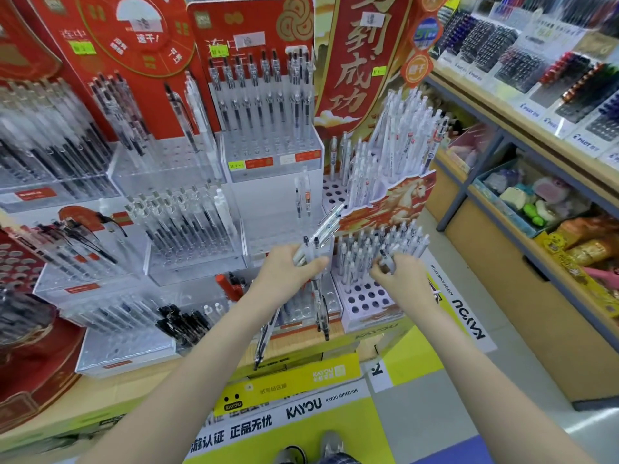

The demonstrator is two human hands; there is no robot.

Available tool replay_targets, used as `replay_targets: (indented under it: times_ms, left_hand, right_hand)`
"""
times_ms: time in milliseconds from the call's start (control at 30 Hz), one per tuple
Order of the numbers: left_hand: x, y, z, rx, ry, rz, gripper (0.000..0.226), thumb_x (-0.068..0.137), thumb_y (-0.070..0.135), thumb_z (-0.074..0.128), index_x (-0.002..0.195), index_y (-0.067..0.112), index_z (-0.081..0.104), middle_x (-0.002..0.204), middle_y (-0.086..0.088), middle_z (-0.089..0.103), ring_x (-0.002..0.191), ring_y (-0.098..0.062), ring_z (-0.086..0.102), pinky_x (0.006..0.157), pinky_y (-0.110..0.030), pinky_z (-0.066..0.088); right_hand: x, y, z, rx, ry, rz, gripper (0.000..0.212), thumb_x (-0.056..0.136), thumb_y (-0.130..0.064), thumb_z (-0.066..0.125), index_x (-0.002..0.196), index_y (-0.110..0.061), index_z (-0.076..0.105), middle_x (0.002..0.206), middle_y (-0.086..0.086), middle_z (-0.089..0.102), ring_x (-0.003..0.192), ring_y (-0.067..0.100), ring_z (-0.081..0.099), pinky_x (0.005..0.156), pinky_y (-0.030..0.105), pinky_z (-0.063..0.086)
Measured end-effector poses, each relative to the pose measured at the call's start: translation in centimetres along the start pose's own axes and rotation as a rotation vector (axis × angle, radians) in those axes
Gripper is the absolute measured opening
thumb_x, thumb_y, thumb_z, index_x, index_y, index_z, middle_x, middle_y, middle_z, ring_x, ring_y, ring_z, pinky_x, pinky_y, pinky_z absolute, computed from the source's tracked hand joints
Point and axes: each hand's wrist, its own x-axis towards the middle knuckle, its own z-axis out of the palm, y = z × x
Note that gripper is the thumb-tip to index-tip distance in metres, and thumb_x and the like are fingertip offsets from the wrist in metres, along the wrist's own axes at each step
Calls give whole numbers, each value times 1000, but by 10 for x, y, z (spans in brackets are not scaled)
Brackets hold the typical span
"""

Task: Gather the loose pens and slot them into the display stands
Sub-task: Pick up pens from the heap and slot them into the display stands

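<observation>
My left hand (288, 267) grips a bundle of clear pens (323, 229) that fans out above and below the fist. My right hand (397, 271) pinches the top of one white pen (385, 254) standing in the white display stand (361, 298), over its front rows of holes. Several white pens (382, 246) fill the back rows of that stand; several front holes hold nothing. Behind it, a taller tier of the same stand (338, 192) holds more white pens (395, 135).
Clear acrylic stands with black-ink pens (187, 226) fill the left and middle, backed by red cardboard displays (140, 35). A wooden shelf (502, 115) with pen racks and toy bins runs along the right. The counter's yellow front edge (301, 380) lies below my arms.
</observation>
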Motion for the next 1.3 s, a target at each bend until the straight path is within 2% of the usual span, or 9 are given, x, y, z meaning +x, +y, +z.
replay_targets:
  times_ms: [167,333,533,600,833,1033,1133,1200,1300]
  left_hand:
    - [1,-2,1,-8,12,10,31,89,26,63,64,14,49,52,3,45,36,0,36,38,-10,30]
    - [4,-4,0,-14,2,-2,24,89,28,62,75,10,55,53,4,46,39,-3,38,42,-13,32]
    - [3,-3,-4,-72,0,-14,25,89,26,63,71,11,54,48,7,44,31,1,36,36,-11,30]
    - [2,-3,-5,-68,-2,-8,24,89,25,62,73,10,54,49,5,44,30,1,37,36,-11,31]
    - [1,-2,-5,-81,-13,-14,23,90,23,62,74,9,54,45,8,45,29,-1,41,35,-12,32]
    - [3,-5,-6,-31,6,-27,30,88,30,62,89,0,62,61,-2,48,43,-7,38,39,-12,33]
    - [0,-6,-8,-37,22,-15,33,88,31,62,92,-3,63,57,1,46,37,-2,36,37,-11,30]
    - [0,-7,-8,-45,41,-4,35,88,30,63,93,-5,63,56,1,45,34,0,34,37,-11,29]
    - [-1,-5,-4,-92,58,-22,34,87,26,64,96,-7,63,59,-4,48,33,0,34,37,-11,30]
  right_hand:
    - [3,-5,-4,-85,-141,-42,47,87,-11,57,56,-17,23,49,-1,18,44,12,16,36,18,27]
    - [-2,7,12,-79,-289,-16,32,95,-22,54,67,-5,48,49,3,32,41,11,27,35,18,25]
    - [-3,10,18,-190,-218,13,41,98,-26,49,62,-16,31,64,11,56,50,17,47,43,20,33]
    - [-3,12,22,-173,-179,46,39,96,-24,51,64,-15,34,73,15,64,64,27,59,57,36,49]
    - [5,-1,30,-260,-168,26,47,95,-12,50,54,-15,27,52,4,38,45,15,34,42,25,25]
    - [-1,-3,36,-272,-153,83,42,95,-17,53,60,-14,31,73,15,59,71,32,60,48,28,35]
    - [-8,-5,18,-164,-177,111,25,91,-28,61,96,-4,59,95,17,65,88,31,64,62,31,43]
    - [-13,-8,-1,17,-244,141,45,89,-28,63,126,-5,51,101,10,65,89,25,63,68,29,46]
    - [-28,-22,-28,464,-419,201,26,97,-17,47,122,-8,52,90,8,54,66,17,48,57,23,40]
